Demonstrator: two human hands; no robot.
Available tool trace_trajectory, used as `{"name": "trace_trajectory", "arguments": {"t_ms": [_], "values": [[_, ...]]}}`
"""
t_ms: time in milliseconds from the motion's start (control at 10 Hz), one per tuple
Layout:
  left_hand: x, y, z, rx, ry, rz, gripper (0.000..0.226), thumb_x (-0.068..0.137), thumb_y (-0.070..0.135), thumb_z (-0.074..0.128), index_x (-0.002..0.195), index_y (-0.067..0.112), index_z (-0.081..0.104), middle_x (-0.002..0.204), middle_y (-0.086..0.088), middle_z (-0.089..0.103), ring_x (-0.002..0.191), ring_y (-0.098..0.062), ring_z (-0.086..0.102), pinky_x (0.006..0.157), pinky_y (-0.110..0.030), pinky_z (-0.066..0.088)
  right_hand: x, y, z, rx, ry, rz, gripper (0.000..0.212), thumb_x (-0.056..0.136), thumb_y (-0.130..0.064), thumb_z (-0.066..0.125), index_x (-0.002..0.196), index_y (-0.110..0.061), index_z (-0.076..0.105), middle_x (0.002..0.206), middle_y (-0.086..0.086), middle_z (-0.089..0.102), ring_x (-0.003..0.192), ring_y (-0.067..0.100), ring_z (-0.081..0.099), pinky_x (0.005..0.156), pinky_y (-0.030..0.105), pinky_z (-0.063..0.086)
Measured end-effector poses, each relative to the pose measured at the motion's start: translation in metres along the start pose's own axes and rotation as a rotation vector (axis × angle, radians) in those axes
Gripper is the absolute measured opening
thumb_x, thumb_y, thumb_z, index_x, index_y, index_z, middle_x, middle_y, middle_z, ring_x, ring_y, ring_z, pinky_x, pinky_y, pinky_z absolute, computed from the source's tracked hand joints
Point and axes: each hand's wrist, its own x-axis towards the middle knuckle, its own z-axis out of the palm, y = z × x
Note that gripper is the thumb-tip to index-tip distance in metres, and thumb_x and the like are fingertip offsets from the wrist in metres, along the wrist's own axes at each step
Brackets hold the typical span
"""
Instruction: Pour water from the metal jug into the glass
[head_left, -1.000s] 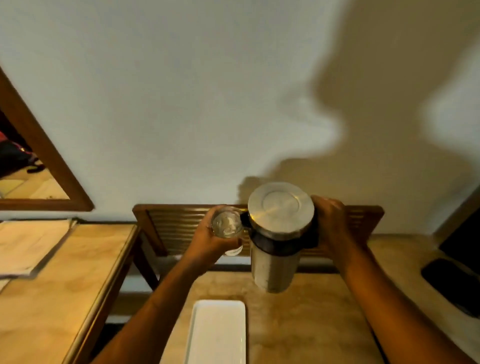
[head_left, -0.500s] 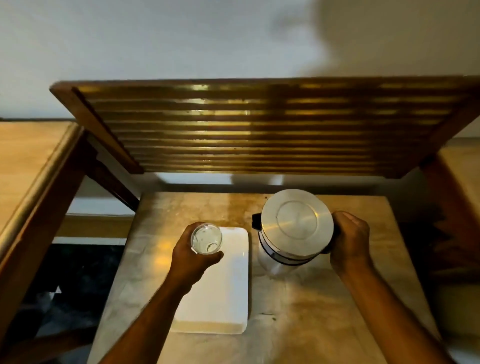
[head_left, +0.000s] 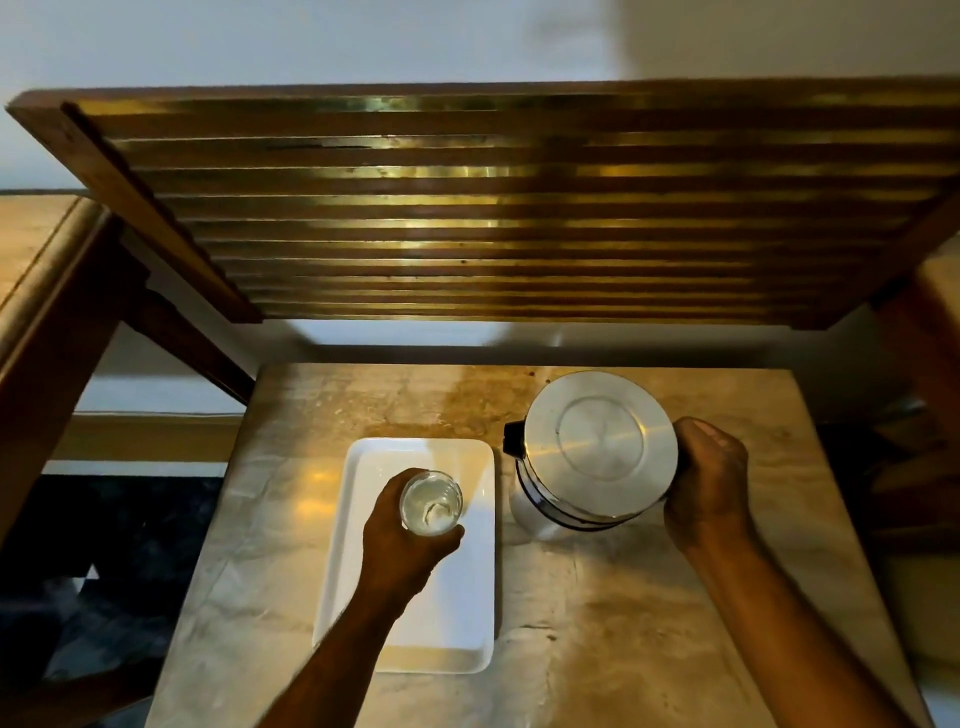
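Compared with half a second ago, the left hand (head_left: 400, 545) has carried the glass (head_left: 431, 502) rightward over the white tray (head_left: 358, 519), fingers wrapped round it. The right hand (head_left: 706, 483) still grips the jug (head_left: 597, 447), now farther toward the table's (head_left: 623, 623) far right corner. The jug stands upright, its spout pointing left; the glass is upright, mouth up.

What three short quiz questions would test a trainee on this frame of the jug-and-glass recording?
1. True or false: the left hand holds the glass over the white tray.
2. Which hand grips the metal jug?
3. Is the jug's spout A) toward the glass, or B) away from it?

Key: 1 true; 2 the right hand; 3 A.
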Motion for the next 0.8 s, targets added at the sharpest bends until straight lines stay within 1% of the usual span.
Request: {"name": "trace_trajectory", "arguments": {"t_ms": [100, 200, 300, 400, 500, 600, 700, 800], "values": [[0.000, -0.003, 0.003, 0.020, 0.002, 0.010, 0.078, 0.053, -0.001, 0.094, 0.119, 0.024, 0.059, 0.112, 0.005, 0.066, 0.102, -0.014, 0.060, 0.086, -0.035, 0.050, -0.001, 0.002, 0.001, -0.019, -0.017, -0.018, 0.045, 0.088, 0.020, 0.041, 0.051, -0.007, 0.046, 0.038, -0.014, 0.047, 0.037, 0.001, 0.045, 0.032, 0.012, 0.036], [-0.002, -0.006, 0.006, 0.025, -0.004, 0.011, 0.079, 0.054, 0.001, 0.095, 0.121, 0.022, 0.059, 0.115, 0.002, 0.065, 0.103, -0.015, 0.059, 0.090, -0.038, 0.051, -0.002, 0.003, -0.002, -0.010, -0.015, -0.015, 0.048, 0.087, 0.019, 0.041, 0.049, -0.010, 0.044, 0.037, -0.013, 0.046, 0.037, 0.002, 0.043, 0.031, 0.012, 0.035], [-0.001, -0.009, 0.008, 0.037, 0.003, 0.017, 0.078, 0.054, 0.001, 0.095, 0.120, 0.023, 0.059, 0.113, 0.006, 0.065, 0.101, -0.011, 0.060, 0.088, -0.037, 0.051, -0.002, 0.007, -0.006, 0.003, -0.007, -0.010, 0.052, 0.088, 0.019, 0.041, 0.046, -0.013, 0.044, 0.037, -0.014, 0.047, 0.037, 0.001, 0.043, 0.032, 0.012, 0.035], [0.001, -0.010, 0.012, 0.038, 0.001, 0.027, 0.077, 0.055, 0.002, 0.095, 0.116, 0.030, 0.058, 0.108, 0.016, 0.063, 0.099, -0.001, 0.059, 0.083, -0.031, 0.049, 0.000, 0.010, -0.008, -0.020, -0.026, -0.024, 0.051, 0.089, 0.018, 0.043, 0.047, -0.011, 0.047, 0.039, -0.011, 0.049, 0.038, 0.001, 0.046, 0.033, 0.013, 0.037], [0.003, -0.012, 0.016, 0.023, 0.006, 0.030, 0.076, 0.053, 0.003, 0.096, 0.115, 0.029, 0.060, 0.109, 0.017, 0.065, 0.100, 0.003, 0.060, 0.085, -0.035, 0.052, 0.001, 0.009, -0.008, -0.022, -0.066, -0.030, 0.037, 0.089, 0.013, 0.049, 0.054, 0.001, 0.051, 0.043, -0.005, 0.050, 0.040, 0.004, 0.048, 0.033, 0.015, 0.040], [0.001, -0.011, 0.014, 0.071, -0.014, 0.025, 0.091, 0.050, 0.019, 0.100, 0.128, 0.028, 0.056, 0.121, 0.012, 0.062, 0.108, -0.009, 0.059, 0.093, -0.039, 0.051, 0.001, 0.005, -0.008, 0.018, -0.088, -0.026, 0.036, 0.079, -0.009, 0.053, 0.045, -0.022, 0.051, 0.040, -0.009, 0.048, 0.038, 0.007, 0.045, 0.032, 0.017, 0.038], [-0.002, 0.000, 0.006, 0.085, -0.067, -0.042, 0.123, 0.047, 0.048, 0.096, 0.150, 0.027, 0.032, 0.148, 0.010, 0.038, 0.132, -0.015, 0.041, 0.108, -0.043, 0.040, 0.003, 0.002, -0.012, -0.060, -0.145, 0.006, 0.031, 0.079, -0.016, 0.059, 0.049, -0.023, 0.055, 0.043, -0.010, 0.052, 0.041, 0.008, 0.049, 0.034, 0.018, 0.041], [-0.011, 0.033, -0.013, 0.035, -0.012, 0.006, 0.103, 0.071, 0.066, 0.066, 0.154, 0.024, 0.022, 0.163, -0.005, 0.023, 0.146, -0.026, 0.028, 0.117, -0.046, 0.026, -0.005, -0.018, -0.025, -0.260, -0.187, 0.001, 0.019, 0.091, -0.011, 0.066, 0.080, -0.027, 0.068, 0.076, -0.008, 0.071, 0.074, 0.020, 0.066, 0.056, 0.028, 0.055]]}}
